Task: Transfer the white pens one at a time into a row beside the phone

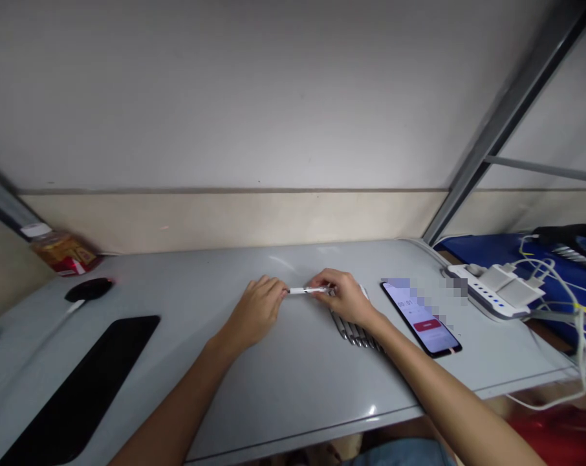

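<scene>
A white pen (300,290) lies level between my two hands, a little above or on the grey desk; which of the two I cannot tell. My left hand (261,304) pinches its dark left end. Around the right part of the pen, the fingers of my right hand (342,294) are closed. Partly hidden beneath my right hand and forearm, a row of several pens (354,333) rests on the desk with silvery ends toward me.
A lit phone (422,318) lies right of the pens, with a white power strip (489,292) beyond it. At left are a black mat (86,388), a black mouse-like object (88,289) with a white cable, and a bottle (63,251). A wall rises behind the desk (273,401).
</scene>
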Demonstrator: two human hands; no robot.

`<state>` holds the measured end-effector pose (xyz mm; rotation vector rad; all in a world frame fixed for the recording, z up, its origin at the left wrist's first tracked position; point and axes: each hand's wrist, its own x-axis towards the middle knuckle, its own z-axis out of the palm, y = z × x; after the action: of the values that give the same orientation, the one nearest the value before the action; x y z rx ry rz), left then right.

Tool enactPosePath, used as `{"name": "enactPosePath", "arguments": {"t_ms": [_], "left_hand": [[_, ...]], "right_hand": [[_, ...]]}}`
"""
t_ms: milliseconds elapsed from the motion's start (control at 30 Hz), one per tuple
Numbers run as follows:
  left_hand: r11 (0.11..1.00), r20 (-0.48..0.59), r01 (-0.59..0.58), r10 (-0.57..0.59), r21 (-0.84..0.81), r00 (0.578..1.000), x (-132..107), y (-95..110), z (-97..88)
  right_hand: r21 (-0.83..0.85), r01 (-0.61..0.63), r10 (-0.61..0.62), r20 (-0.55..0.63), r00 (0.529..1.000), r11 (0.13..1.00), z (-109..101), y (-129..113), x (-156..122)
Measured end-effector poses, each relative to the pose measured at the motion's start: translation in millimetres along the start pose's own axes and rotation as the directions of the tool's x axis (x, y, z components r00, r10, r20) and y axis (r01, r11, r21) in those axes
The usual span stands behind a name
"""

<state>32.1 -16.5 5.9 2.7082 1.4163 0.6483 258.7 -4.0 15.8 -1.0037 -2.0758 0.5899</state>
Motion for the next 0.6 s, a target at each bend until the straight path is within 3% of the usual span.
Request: {"name": "enactPosePath", "arguments": {"t_ms": [133, 400, 600], "left_hand": [[0.999, -0.020, 0.036, -0.036, -0.007, 0.999, 0, -4, -0.1], [0.995, -0.015, 0.074, -0.075, -0.063, 0.997, -1, -2, -7.0], [0.994, -0.018, 0.102, -0.103, -0.038, 0.995, -1, -7, -3.9]], "right_hand": [[-0.107, 0.075, -0.081, -0.054, 0.995, 0.991, -2, 4, 0], [-0.314, 0.060, -0.087, -0.074, 0.993, 0.948, -15, 22, 0], [-0.334, 0.070, -0.103, -0.084, 0.991, 0.940, -18, 27, 1]]}}
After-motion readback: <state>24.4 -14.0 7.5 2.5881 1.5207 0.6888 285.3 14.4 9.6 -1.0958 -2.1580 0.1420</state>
